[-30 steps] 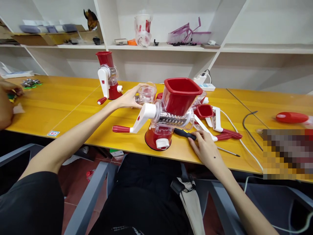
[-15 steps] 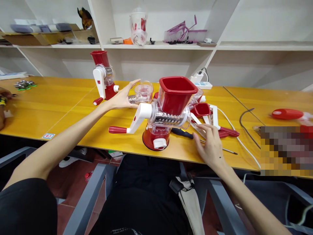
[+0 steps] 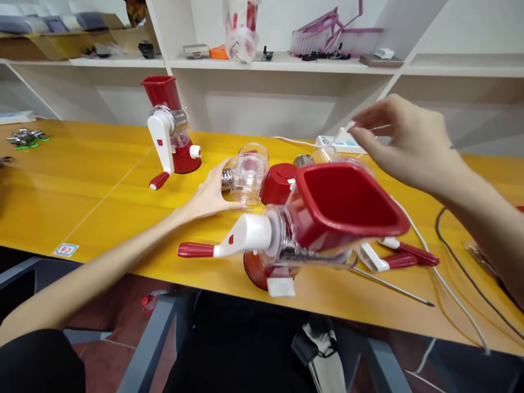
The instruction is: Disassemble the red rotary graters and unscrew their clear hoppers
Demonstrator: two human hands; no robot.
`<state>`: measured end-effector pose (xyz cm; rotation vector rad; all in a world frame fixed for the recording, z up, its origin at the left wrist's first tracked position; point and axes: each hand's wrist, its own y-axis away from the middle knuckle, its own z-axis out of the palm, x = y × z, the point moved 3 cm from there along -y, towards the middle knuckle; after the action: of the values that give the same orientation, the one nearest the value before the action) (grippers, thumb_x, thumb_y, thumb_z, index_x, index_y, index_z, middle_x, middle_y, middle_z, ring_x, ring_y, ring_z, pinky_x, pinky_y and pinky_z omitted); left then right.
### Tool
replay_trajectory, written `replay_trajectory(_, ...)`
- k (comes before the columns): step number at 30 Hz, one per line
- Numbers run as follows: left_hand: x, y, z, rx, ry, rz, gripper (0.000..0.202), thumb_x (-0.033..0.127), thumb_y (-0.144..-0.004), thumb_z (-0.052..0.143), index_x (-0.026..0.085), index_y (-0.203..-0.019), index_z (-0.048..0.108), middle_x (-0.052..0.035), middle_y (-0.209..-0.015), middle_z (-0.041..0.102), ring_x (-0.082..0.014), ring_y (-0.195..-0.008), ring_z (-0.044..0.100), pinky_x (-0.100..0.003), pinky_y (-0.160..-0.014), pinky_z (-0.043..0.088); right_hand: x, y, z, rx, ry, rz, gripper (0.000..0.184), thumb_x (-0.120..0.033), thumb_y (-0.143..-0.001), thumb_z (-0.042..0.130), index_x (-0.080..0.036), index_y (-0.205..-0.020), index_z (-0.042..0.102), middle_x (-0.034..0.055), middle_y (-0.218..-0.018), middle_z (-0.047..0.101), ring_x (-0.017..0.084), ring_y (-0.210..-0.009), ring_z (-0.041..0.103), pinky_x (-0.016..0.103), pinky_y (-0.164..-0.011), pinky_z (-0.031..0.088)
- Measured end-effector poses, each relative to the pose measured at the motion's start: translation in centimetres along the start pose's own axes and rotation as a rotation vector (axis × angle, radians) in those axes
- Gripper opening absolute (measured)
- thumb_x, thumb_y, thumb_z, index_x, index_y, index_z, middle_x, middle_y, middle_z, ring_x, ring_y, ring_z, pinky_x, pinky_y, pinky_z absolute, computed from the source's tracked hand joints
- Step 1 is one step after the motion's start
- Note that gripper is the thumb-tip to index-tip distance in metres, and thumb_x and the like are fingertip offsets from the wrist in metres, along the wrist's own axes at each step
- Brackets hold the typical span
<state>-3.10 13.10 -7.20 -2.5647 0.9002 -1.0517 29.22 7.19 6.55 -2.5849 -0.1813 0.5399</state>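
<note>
The clear cup (image 3: 248, 173) stands on the yellow bench (image 3: 102, 191), just behind the red grater (image 3: 323, 218) with its white crank. My left hand (image 3: 208, 196) rests flat against the cup's near side, fingers open, grip wide and closed on nothing. My right hand (image 3: 403, 139) hangs in the air above the grater, fingers loosely curled, empty. A second grater (image 3: 167, 128) stands further back on the left.

Yellow table (image 3: 82, 185), white shelving (image 3: 286, 65)
</note>
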Motion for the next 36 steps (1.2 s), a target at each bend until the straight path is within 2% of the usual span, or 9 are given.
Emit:
replay_trajectory(3,0.8,0.4,0.5,0.015,0.004,-0.072,0.123,0.066,-0.06,0.086,0.029,-0.157,0.02,-0.0185,-0.158,0.039,-0.0422,-0.144,0.042,-0.065,-0.116,0.038,-0.8,-5.0,2.2,-0.223,0.069,-0.104,0.034,-0.026,-0.091,0.056,-0.012,-0.122,0.058,0.0076,-0.108,0.067,0.006,-0.09,0.061,0.041,-0.104,0.056)
replay_trajectory(6,1.3,0.6,1.0,0.03,-0.016,-0.083,0.118,0.063,-0.065,0.084,0.033,-0.158,0.019,-0.0164,-0.154,0.043,-0.0428,-0.141,0.046,-0.068,-0.115,0.038,-1.3,-9.0,5.5,-0.439,0.134,-0.225,0.043,-0.033,-0.088,0.062,-0.008,-0.123,0.058,0.0072,-0.111,0.066,0.005,-0.093,0.059,0.041,-0.108,0.052)
replay_trajectory(11,0.7,0.4,2.0,0.032,-0.01,-0.071,0.124,0.065,-0.062,0.085,0.036,-0.158,0.013,-0.016,-0.155,0.04,-0.0428,-0.145,0.041,-0.068,-0.116,0.039,-1.6,-11.6,10.6,-0.668,0.189,-0.336,0.073,-0.05,-0.074,0.076,-0.01,-0.132,0.056,0.0084,-0.118,0.064,0.011,-0.103,0.061,0.042,-0.108,0.053)
replay_trajectory(13,0.3,0.4,2.4,0.029,-0.016,-0.058,0.127,0.066,-0.06,0.086,0.035,-0.158,0.011,-0.0162,-0.157,0.038,-0.0425,-0.147,0.038,-0.069,-0.119,0.035,-1.7,-11.9,11.7,-0.705,0.178,-0.371,0.075,-0.048,-0.078,0.073,-0.013,-0.14,0.051,0.0093,-0.127,0.061,0.012,-0.108,0.061,0.04,-0.109,0.052)
replay_trajectory(17,0.1,0.4,2.8,0.062,-0.01,-0.056,0.127,0.066,-0.061,0.086,0.035,-0.158,0.01,-0.0154,-0.156,0.039,-0.0416,-0.147,0.039,-0.068,-0.119,0.036,-2.0,-13.4,13.3,-0.752,0.157,-0.4,0.054,-0.031,-0.089,0.06,-0.016,-0.14,0.051,0.008,-0.124,0.063,0.01,-0.104,0.061,0.039,-0.109,0.052)
replay_trajectory(23,0.0,0.6,3.4,0.089,-0.008,-0.078,0.135,0.064,-0.057,0.089,0.038,-0.159,0.005,-0.0166,-0.159,0.035,-0.0434,-0.147,0.039,-0.068,-0.114,0.043,-3.4,-15.1,17.5,-0.812,0.109,-0.441,0.057,-0.046,-0.094,0.052,-0.014,-0.141,0.047,0.0104,-0.13,0.057,0.012,-0.119,0.057,0.039,-0.112,0.051)
replay_trajectory(27,-0.3,0.3,3.8,0.086,-0.027,-0.054,0.135,0.061,-0.06,0.089,0.04,-0.159,-0.001,-0.0156,-0.161,0.032,-0.0427,-0.149,0.036,-0.067,-0.113,0.045,-4.4,-14.8,20.0,-0.893,0.11,-0.468,0.056,-0.047,-0.094,0.052,-0.013,-0.138,0.05,0.0106,-0.133,0.055,0.013,-0.125,0.055,0.039,-0.113,0.051)
replay_trajectory(31,-0.6,-0.4,4.0,0.1,-0.016,-0.055,0.135,0.062,-0.06,0.089,0.037,-0.16,0.001,-0.0159,-0.161,0.032,-0.0419,-0.149,0.036,-0.065,-0.115,0.043,-4.7,-14.8,21.0,-0.935,0.14,-0.463,0.053,-0.046,-0.093,0.054,-0.012,-0.133,0.053,0.01,-0.13,0.056,0.012,-0.124,0.055,0.038,-0.112,0.051)
replay_trajectory(36,-1.2,-1.9,4.1,0.1,0.006,-0.066,0.132,0.065,-0.061,0.087,0.035,-0.16,0.004,-0.0167,-0.16,0.033,-0.0413,-0.148,0.037,-0.065,-0.118,0.039,-4.2,-15.7,21.3,-0.908,0.193,-0.394,0.052,-0.046,-0.093,0.053,-0.011,-0.132,0.053,0.0092,-0.122,0.059,0.011,-0.118,0.058,0.035,-0.108,0.054)
